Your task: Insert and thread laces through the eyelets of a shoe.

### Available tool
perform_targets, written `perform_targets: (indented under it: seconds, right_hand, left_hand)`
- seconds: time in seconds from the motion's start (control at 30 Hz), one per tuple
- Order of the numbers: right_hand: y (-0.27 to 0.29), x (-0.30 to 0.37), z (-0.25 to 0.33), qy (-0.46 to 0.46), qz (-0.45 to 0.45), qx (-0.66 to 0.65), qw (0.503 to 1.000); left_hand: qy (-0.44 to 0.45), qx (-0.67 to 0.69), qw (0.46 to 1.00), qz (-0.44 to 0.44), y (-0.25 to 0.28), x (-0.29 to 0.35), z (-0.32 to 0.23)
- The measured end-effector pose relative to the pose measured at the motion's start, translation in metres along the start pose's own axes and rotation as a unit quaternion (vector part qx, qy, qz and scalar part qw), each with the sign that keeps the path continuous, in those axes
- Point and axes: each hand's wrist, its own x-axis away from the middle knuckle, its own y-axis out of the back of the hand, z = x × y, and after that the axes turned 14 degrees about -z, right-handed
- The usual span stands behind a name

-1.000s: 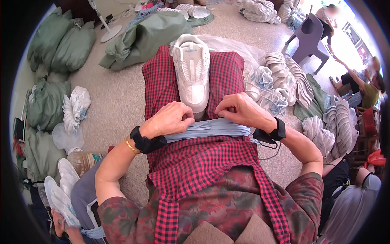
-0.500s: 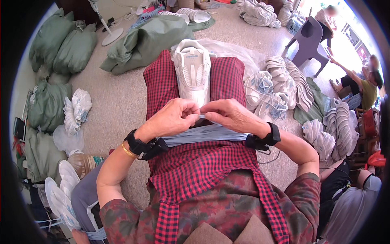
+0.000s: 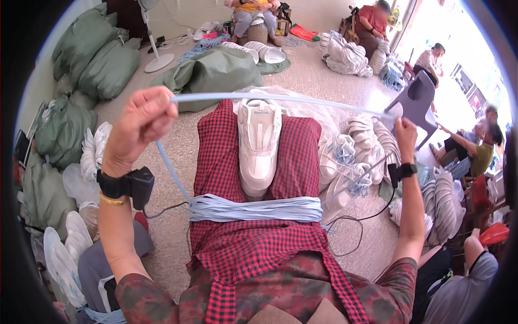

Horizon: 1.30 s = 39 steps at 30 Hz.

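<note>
A light blue shoelace (image 3: 280,98) is stretched between my two raised hands. My left hand (image 3: 141,127) pinches it at the upper left, and a length of it drops from there toward my lap. At the upper right my right hand (image 3: 404,134) is closed on the other part. Below the taut lace, a white sneaker (image 3: 259,143) lies between my knees on the red-and-black checked apron (image 3: 299,156), its toe toward me. Across my lap lies a bundle of light blue shoelaces (image 3: 256,208). Neither hand touches the sneaker.
Stacked white shoe parts (image 3: 367,140) and laced shoes lie on the floor to my right. Green sacks (image 3: 108,65) stand at the left, and another green sack (image 3: 210,75) lies ahead. A grey plastic chair (image 3: 418,105) stands at the right. Several people sit around the room.
My hands were close together over the lap. They have moved up and wide apart, drawing the shoelace taut between them. The view has tilted up.
</note>
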Motion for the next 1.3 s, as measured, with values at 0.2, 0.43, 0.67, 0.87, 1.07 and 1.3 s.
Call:
perform_targets:
  seconds: [0.2,0.43,0.67,0.87,1.07,1.3]
  right_hand:
    - [-0.039,0.053,-0.135,-0.029,0.011,0.248,0.968]
    - [-0.043,0.103,-0.126,-0.055,0.186,0.233,0.953]
    - [0.006,0.109,0.200,-0.131,0.367,-0.498,0.775]
    - [0.067,0.150,0.272,-0.095,0.521,-0.475,0.703]
    - [0.035,0.151,0.258,0.047,0.483,-0.427,0.763]
    - [0.036,0.149,0.292,-0.179,0.553,-0.524,0.622]
  left_hand:
    - [-0.174,0.275,0.944,0.048,0.030,-0.015,-0.038]
    - [-0.094,0.139,0.985,-0.042,-0.021,-0.032,-0.016]
    - [0.005,-0.192,0.951,0.243,-0.157,-0.022,0.061]
    - [-0.055,-0.311,0.930,0.187,-0.126,-0.019,0.065]
    - [0.024,-0.272,0.956,0.103,-0.100,-0.005,0.070]
    - [-0.005,-0.277,0.957,0.088,-0.102,-0.004,0.083]
